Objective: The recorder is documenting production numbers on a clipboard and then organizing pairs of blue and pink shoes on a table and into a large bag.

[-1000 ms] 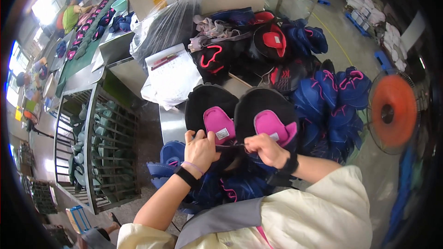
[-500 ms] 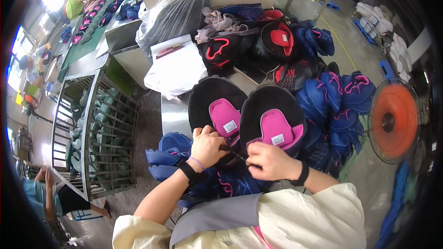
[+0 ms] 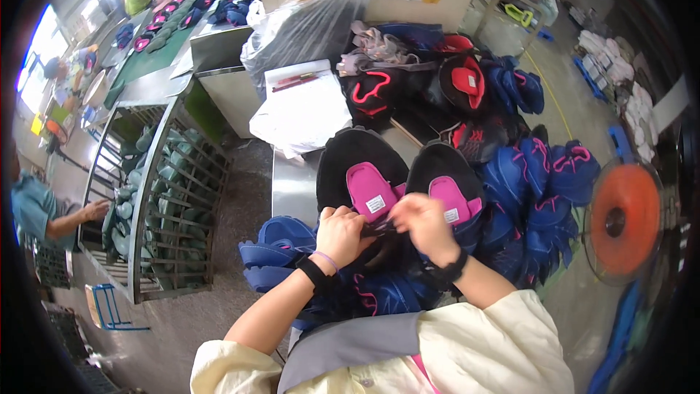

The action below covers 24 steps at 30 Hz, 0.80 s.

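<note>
Two black shoe uppers with pink insides and white labels lie side by side in front of me, the left upper (image 3: 337,163) and the right upper (image 3: 421,163). My left hand (image 3: 340,236) is closed on the near edge of the left upper, its fingers curled over the dark rim. My right hand (image 3: 430,230) is over the near left side of the right upper, fingertips close to my left hand. Motion smears its fingers, so any hold is unclear. Blue shoe uppers (image 3: 275,252) sit beside and below my hands.
More blue uppers (image 3: 536,197) are heaped at right, near an orange fan (image 3: 623,211). Behind are black-and-red shoes (image 3: 467,82), papers with pens (image 3: 299,113) and a cardboard box (image 3: 408,0). At left, a co-worker's hand (image 3: 96,209) reaches a metal cage cart (image 3: 149,197) holding grey-green shoe lasts.
My right hand has lifted and moved over the right upper, its fingers now blurred. My left hand stays on the left upper. The co-worker at left has moved up to the cage cart.
</note>
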Each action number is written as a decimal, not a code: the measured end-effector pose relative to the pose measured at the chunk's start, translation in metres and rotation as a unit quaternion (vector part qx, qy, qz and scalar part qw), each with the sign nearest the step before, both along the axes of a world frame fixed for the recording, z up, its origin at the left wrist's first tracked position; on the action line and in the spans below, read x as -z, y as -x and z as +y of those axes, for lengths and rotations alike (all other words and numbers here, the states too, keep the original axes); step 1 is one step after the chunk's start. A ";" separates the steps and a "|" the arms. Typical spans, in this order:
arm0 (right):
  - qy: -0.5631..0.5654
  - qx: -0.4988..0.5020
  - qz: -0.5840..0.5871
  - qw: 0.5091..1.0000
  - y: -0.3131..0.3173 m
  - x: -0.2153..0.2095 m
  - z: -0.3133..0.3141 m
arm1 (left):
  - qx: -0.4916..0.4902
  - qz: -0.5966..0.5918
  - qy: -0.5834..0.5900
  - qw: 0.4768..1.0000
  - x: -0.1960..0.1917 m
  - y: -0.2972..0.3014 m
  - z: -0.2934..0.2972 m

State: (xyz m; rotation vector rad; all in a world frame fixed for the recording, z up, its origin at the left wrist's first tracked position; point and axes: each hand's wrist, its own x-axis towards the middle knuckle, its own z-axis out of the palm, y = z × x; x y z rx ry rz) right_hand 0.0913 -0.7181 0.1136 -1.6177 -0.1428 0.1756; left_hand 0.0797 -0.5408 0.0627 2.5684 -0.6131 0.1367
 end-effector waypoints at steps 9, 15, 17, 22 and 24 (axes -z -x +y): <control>-0.041 -0.031 -0.163 0.985 -0.022 -0.044 -0.021 | -0.044 0.067 -0.045 0.996 0.013 -0.028 0.002; 0.512 -0.110 -0.323 0.789 -0.030 0.070 -0.016 | -0.054 0.043 -0.006 0.998 0.006 -0.038 -0.004; 0.385 -0.078 -0.207 0.896 -0.043 0.068 -0.023 | -0.054 0.055 -0.015 0.997 0.009 -0.041 -0.003; 0.179 0.095 -0.055 0.978 -0.086 0.032 -0.097 | -0.082 0.089 -0.099 0.988 0.003 -0.059 0.023; 0.229 0.106 -0.128 0.959 -0.088 0.022 -0.099 | -0.109 0.037 -0.018 0.993 0.000 -0.063 0.025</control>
